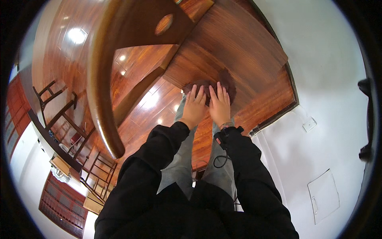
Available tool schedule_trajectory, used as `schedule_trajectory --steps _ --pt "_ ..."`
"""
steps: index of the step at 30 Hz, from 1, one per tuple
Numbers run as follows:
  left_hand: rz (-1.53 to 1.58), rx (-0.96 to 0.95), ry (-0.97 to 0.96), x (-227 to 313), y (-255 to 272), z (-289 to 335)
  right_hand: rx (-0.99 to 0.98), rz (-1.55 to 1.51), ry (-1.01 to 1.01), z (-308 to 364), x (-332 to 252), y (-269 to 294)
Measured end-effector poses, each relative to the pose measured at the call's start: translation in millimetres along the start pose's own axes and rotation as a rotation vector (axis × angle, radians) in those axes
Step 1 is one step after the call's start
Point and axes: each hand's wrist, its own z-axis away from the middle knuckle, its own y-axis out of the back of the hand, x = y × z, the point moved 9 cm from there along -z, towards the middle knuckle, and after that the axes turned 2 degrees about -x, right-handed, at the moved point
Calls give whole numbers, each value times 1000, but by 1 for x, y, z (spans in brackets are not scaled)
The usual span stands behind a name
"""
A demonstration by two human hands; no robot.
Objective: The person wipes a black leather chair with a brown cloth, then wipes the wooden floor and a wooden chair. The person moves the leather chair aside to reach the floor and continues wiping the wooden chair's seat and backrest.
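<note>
My left hand (pixel 193 106) and my right hand (pixel 219 104) rest side by side with fingers stretched out, palms down. Under their fingertips lies a dark reddish-brown, soft-looking thing (pixel 228 79), perhaps fluffy. My hands hide much of it, so its exact kind does not show. It sits at the near edge of a broad wooden seat (pixel 238 44), just beyond my knees. Neither hand grips anything. A dark band with a black cord (pixel 221 159) hangs at my right wrist.
A thick curved wooden armrest (pixel 101 79) rises at the left of the seat. A white wall (pixel 318 71) with a socket (pixel 309 124) stands close on the right. Wooden chairs (pixel 101 171) stand farther left on the glossy reddish floor (pixel 153 99).
</note>
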Motion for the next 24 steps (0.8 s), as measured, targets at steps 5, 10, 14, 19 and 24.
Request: schedule_trajectory --steps 5,10,14,19,24 --pt "40 -43 -118 64 -13 -43 52 87 -32 -4 69 51" --pt "84 54 -178 112 -14 -121 247 163 11 -40 135 119" --pt "91 138 -173 140 -15 -173 218 120 -33 -69 178 148" --pt "74 164 -89 152 -19 -187 256 -26 -30 -78 189 155" --pt "44 155 -105 149 -34 -160 333 -73 -52 -47 176 130"
